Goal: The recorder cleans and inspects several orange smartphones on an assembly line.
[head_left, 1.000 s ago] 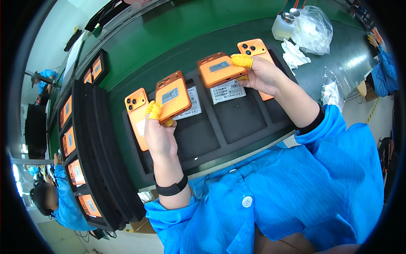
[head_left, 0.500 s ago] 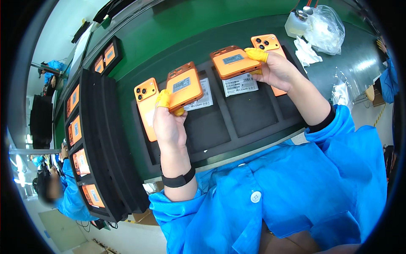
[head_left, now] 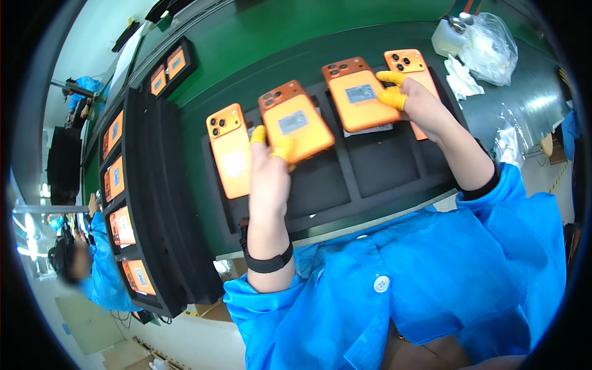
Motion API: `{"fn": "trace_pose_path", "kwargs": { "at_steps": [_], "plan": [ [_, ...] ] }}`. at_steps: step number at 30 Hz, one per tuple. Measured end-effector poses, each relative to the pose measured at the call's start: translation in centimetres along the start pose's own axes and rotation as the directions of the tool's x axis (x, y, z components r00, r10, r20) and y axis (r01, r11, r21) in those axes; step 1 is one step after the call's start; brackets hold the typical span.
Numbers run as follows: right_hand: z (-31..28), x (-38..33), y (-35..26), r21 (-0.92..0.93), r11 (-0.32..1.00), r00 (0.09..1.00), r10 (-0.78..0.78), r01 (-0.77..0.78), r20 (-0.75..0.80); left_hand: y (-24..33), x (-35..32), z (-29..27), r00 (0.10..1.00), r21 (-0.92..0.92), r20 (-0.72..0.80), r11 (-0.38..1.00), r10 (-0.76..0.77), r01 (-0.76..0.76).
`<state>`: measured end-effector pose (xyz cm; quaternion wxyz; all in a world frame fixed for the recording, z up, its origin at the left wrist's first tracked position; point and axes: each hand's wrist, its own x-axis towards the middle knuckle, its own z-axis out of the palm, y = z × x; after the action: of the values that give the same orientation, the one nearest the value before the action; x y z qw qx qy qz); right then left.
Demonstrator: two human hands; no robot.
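My left hand [head_left: 270, 176], slightly blurred, grips the left edge of an orange phone [head_left: 302, 139] with yellow finger cots on its fingers. That phone has a grey label and lies back up over the black foam tray [head_left: 314, 182]. Another labelled orange phone [head_left: 351, 111] is held at its right edge by my right hand [head_left: 422, 108], also in yellow finger cots. A white label sheet [head_left: 373, 130] shows partly under it. One orange phone [head_left: 229, 139] rests left of my left hand; a further orange phone [head_left: 420, 73] lies partly behind my right hand.
Stacked black trays [head_left: 161, 203] with orange phones stand at left, a smaller tray [head_left: 190, 58] behind them. At the far right are a dispenser bottle [head_left: 447, 38], a clear plastic bag [head_left: 493, 52] and crumpled white tissue [head_left: 461, 79]. A co-worker's blue sleeve [head_left: 102, 246] is beyond.
Both held phones have turned flatter, showing more of their backs, and cover more of the white sheets beneath. My fingers have shifted along their edges. The whole view has moved slightly.
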<state>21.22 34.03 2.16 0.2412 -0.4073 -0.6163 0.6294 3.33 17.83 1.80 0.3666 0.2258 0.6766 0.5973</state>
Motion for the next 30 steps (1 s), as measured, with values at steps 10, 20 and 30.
{"fn": "trace_pose_path", "kwargs": {
  "at_steps": [10, 20, 30],
  "plan": [
    [0.9, -2.2, -0.8, -0.942, 0.272, 0.936, -0.338, 0.196, 0.097, 0.0, -1.7, -0.6, 0.891, 0.986, 0.008, 0.142, 0.454, -0.081],
    [6.3, -3.6, -1.1, -0.719, 0.341, 0.769, -0.485, 0.605, 0.417, -2.4, -1.1, -4.9, 0.916, 0.993, -0.115, 0.011, 0.385, 0.120],
    [15.3, -2.5, -1.8, -0.666, 0.434, 0.786, -0.201, 0.607, 0.585, -2.1, -0.8, -6.3, 0.933, 0.888, -0.219, 0.455, 0.286, 0.069]
  ]
}}
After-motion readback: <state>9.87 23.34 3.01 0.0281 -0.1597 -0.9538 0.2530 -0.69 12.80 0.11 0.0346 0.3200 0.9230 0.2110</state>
